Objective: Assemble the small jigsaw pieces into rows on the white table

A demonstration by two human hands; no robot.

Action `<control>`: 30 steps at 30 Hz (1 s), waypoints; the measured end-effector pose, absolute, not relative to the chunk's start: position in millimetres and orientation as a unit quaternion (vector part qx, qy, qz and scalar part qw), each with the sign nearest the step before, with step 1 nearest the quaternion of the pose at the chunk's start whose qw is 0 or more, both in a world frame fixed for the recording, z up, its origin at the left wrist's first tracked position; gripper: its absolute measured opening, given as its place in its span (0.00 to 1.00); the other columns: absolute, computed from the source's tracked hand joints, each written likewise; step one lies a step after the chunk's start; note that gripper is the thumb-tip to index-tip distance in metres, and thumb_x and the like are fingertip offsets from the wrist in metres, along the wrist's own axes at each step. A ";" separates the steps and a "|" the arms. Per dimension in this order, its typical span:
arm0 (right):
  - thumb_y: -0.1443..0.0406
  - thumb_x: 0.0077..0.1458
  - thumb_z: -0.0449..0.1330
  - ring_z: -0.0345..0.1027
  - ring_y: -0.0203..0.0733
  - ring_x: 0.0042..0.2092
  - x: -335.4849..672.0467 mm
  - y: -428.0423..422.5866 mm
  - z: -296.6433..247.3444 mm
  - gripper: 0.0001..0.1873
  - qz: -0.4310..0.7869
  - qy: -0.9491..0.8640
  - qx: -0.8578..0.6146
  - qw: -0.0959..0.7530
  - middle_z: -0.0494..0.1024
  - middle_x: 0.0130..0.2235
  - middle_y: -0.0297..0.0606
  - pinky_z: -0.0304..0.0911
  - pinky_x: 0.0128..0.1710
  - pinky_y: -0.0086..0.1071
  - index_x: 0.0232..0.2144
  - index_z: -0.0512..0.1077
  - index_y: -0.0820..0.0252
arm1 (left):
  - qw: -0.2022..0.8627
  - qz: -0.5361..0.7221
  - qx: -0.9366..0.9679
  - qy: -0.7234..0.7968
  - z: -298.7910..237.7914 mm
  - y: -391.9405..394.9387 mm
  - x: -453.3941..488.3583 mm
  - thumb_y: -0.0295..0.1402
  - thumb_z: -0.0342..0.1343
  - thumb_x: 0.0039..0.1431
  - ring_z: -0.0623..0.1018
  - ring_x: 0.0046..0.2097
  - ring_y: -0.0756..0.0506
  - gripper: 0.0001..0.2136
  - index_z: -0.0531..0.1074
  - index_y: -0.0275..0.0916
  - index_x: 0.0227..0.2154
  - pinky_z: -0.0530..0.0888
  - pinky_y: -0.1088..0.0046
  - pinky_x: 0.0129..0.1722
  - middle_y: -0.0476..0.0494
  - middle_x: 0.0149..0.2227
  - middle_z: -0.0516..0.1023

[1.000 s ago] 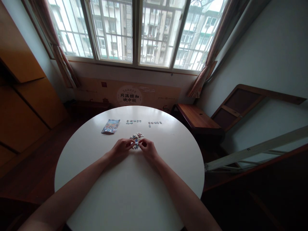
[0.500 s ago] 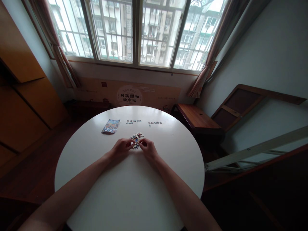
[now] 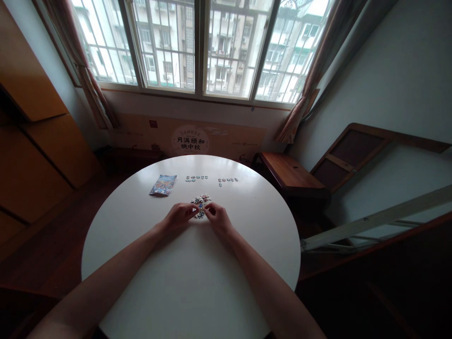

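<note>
A heap of small jigsaw pieces (image 3: pixel 201 198), some white side up and some coloured, lies on the round white table (image 3: pixel 190 278). Over its near edge my left hand (image 3: pixel 182 212) and my right hand (image 3: pixel 216 215) face each other, thumbs and fingers pinched. Their tips almost meet at a small jigsaw piece (image 3: pixel 201 209), held between them. The piece's outline blurs into the heap beneath. Fingers partly hide the near pieces.
Behind the heap, jigsaw pieces stand in short rows, a left group (image 3: pixel 197 178) and a right group (image 3: pixel 228 180). A colourful packet (image 3: pixel 163 185) lies to their left. Beyond the table's right edge is a wooden side table (image 3: pixel 291 170). Barred windows (image 3: pixel 233 52) are ahead.
Both hands keep nearly the same pinched pose over the heap, with only a tiny shift at the fingertips. The view has moved very slightly; the rows and packet lie unchanged.
</note>
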State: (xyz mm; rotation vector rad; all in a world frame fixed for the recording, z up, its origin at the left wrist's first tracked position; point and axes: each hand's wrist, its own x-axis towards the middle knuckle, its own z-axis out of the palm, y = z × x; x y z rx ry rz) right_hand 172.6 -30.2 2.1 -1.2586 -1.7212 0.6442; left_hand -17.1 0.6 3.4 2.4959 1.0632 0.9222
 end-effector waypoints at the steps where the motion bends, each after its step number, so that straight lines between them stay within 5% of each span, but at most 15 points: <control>1: 0.62 0.51 0.56 0.59 0.33 0.24 172.6 -30.2 2.0 0.09 0.259 -0.694 -0.508 0.440 0.69 0.21 0.31 0.54 0.26 0.25 0.29 0.73 0.62 | 0.137 0.319 0.864 0.365 3.4 0.5 -17.2 0.35 0.53 0.58 0.67 0.22 0.55 0.10 0.77 0.36 0.33 0.62 0.83 0.25 0.51 0.20 0.72; 30: 0.62 0.51 0.57 0.59 0.33 0.23 172.8 -33.7 5.9 0.09 0.274 -0.693 -0.503 0.438 0.69 0.21 0.30 0.54 0.25 0.25 0.30 0.74 0.62 | 0.151 0.347 0.855 0.354 0.4 1.7 -18.8 0.34 0.55 0.57 0.73 0.26 0.53 0.09 0.77 0.36 0.36 0.66 0.82 0.27 0.46 0.26 0.78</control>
